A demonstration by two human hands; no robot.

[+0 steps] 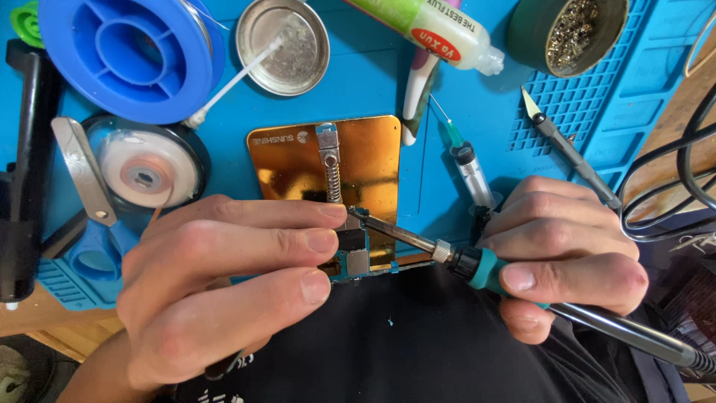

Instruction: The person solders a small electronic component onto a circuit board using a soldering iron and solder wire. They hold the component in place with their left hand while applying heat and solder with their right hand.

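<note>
My left hand (pixel 224 283) pinches a small blue circuit board (pixel 356 261) with metal shields, holding it over the lower edge of a gold metal holder plate (pixel 365 160) that carries a spring clamp (pixel 329 168). My right hand (pixel 570 254) grips a soldering iron (pixel 477 265) by its teal and black handle. The iron's tip rests on the top edge of the board, beside my left fingertips.
On the blue work mat (pixel 388 82): a blue solder spool (pixel 127 52), a braid reel (pixel 145 168), a metal dish (pixel 287 45) holding a swab, a glue tube (pixel 440 30), a syringe (pixel 470 168), a craft knife (pixel 570 153), a tin of brass wool (pixel 570 30). Black cables (pixel 671 186) lie right.
</note>
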